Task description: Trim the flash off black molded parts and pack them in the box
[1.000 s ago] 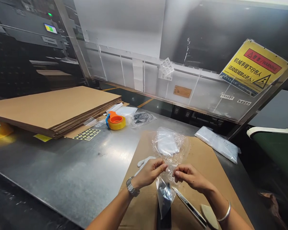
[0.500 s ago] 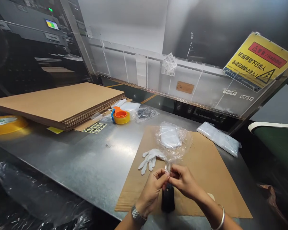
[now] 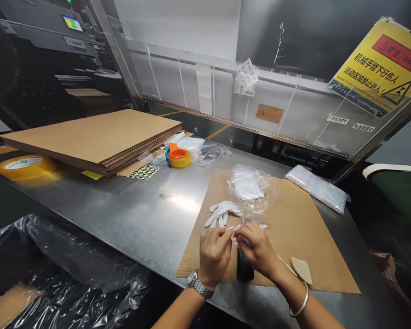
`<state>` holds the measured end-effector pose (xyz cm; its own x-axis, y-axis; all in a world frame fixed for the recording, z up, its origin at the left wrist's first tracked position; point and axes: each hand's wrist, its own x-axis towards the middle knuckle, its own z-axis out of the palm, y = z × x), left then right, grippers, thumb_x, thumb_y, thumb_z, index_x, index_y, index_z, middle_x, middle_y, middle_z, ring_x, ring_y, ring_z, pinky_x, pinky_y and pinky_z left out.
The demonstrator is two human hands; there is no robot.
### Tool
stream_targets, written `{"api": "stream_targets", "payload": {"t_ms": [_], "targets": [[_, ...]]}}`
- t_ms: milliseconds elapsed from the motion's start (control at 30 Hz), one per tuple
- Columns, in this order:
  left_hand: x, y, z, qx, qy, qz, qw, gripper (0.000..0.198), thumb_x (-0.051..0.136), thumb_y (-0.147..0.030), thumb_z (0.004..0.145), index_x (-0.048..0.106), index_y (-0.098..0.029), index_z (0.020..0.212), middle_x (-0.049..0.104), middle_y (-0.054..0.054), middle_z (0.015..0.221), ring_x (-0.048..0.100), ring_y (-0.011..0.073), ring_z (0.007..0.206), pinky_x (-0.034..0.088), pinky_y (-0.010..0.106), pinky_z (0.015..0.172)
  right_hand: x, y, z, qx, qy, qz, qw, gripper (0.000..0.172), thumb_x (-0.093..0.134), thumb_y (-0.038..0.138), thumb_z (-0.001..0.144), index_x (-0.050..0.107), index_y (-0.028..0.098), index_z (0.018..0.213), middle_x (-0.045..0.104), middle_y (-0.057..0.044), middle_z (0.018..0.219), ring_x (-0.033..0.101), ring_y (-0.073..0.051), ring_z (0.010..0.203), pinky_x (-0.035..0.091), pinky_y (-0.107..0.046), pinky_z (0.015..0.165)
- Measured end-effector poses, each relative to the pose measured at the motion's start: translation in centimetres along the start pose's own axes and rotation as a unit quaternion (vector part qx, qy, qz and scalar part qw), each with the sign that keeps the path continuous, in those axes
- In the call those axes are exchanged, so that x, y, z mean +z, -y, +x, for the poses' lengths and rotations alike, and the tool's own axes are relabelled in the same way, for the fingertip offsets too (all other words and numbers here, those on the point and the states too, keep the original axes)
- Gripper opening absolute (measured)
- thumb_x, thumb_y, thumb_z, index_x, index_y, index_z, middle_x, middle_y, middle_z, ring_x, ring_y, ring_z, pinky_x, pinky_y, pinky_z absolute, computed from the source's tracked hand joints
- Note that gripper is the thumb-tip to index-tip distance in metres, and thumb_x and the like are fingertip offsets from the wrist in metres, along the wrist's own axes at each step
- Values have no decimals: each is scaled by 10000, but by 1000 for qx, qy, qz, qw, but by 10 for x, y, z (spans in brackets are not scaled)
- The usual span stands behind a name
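My left hand [image 3: 214, 254] and my right hand [image 3: 256, 250] meet close together above a sheet of cardboard [image 3: 315, 242]. Fingertips of both are pinched on thin clear plastic, seemingly the near end of a crinkled plastic bag [image 3: 272, 194]. Folded white material [image 3: 245, 183] lies in or under the bag's far part; I cannot tell which. Just below my fingers is a black, elongated object [image 3: 245, 267], partly covered by my right hand. A white glove [image 3: 222, 212] rests beyond my left hand. A beige rounded piece [image 3: 301, 269] lies beside my right forearm.
Stacked cardboard sheets [image 3: 99, 137] occupy the left of the metal table [image 3: 147, 224]. Around them are a large tape roll [image 3: 25, 167], a sticker sheet [image 3: 144, 172] and an orange tape dispenser [image 3: 178, 155]. A white plastic packet [image 3: 318, 188] lies at right. Black plastic sheeting [image 3: 78, 269] hangs in front.
The camera view has shifted a little. My left hand has rolled so its back shows more, and the pinched plastic now sits slightly to the left of the black object.
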<state>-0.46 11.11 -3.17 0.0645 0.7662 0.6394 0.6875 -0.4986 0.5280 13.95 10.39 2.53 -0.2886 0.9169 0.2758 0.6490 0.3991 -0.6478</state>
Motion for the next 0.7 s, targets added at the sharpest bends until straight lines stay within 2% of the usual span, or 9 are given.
{"api": "stream_targets", "payload": {"t_ms": [67, 167, 233, 333, 400, 500, 600, 700], "targets": [[-3, 12, 0, 6, 6, 20, 1000, 236, 459, -110, 821, 665, -222, 855, 589, 26, 692, 544, 179, 694, 369, 306, 678, -3, -5, -3, 20, -9, -28, 999, 131, 465, 237, 848, 592, 217, 823, 592, -32, 787, 515, -179, 794, 384, -278, 718], [-7, 27, -4, -4, -5, 72, 997, 225, 440, -96, 828, 651, -173, 826, 580, 46, 689, 524, 195, 693, 360, 329, 685, -4, -17, -21, 88, -32, -82, 992, 179, 431, 304, 884, 581, 206, 875, 626, -43, 802, 563, -184, 780, 394, -275, 687], [-9, 31, -10, -15, -3, 105, 994, 191, 454, -111, 827, 639, -156, 815, 578, 68, 724, 512, 219, 727, 355, 350, 692, 2, -24, -39, 139, -34, -127, 981, 232, 403, 337, 896, 581, 198, 842, 636, -49, 728, 585, -196, 682, 376, -276, 597], [-12, 32, -22, -17, 25, 132, 991, 123, 503, -154, 814, 612, -165, 759, 596, 94, 826, 500, 257, 817, 347, 380, 719, 19, -31, -67, 187, -7, -186, 965, 238, 477, 375, 843, 581, 194, 729, 612, -50, 583, 573, -216, 535, 305, -272, 489], [-13, 32, -29, -6, 54, 131, 990, 126, 502, -159, 817, 582, -178, 720, 608, 85, 883, 502, 250, 852, 354, 376, 742, 31, -33, -79, 203, 6, -210, 956, 208, 499, 346, 810, 576, 191, 695, 608, -66, 567, 577, -233, 525, 290, -276, 475], [-12, 34, -38, 5, 95, 120, 988, 193, 442, -158, 850, 541, -185, 686, 590, 53, 780, 511, 197, 746, 387, 322, 702, 42, -37, -86, 219, 11, -223, 950, 211, 423, 282, 824, 568, 188, 704, 610, -86, 588, 585, -246, 551, 306, -290, 489], [-9, 36, -43, -1, 128, 114, 985, 194, 400, -144, 856, 550, -186, 741, 555, 32, 693, 518, 183, 680, 402, 296, 660, 42, -39, -88, 230, 1, -214, 949, 253, 348, 258, 848, 558, 186, 725, 605, -101, 639, 592, -254, 628, 340, -307, 536], [-8, 34, -45, -24, 158, 111, 981, 190, 391, -121, 842, 567, -193, 830, 582, 33, 735, 546, 189, 711, 403, 292, 663, 34, -35, -95, 233, -5, -177, 956, 297, 307, 293, 876, 544, 181, 738, 587, -101, 667, 580, -243, 665, 366, -313, 572]]}}
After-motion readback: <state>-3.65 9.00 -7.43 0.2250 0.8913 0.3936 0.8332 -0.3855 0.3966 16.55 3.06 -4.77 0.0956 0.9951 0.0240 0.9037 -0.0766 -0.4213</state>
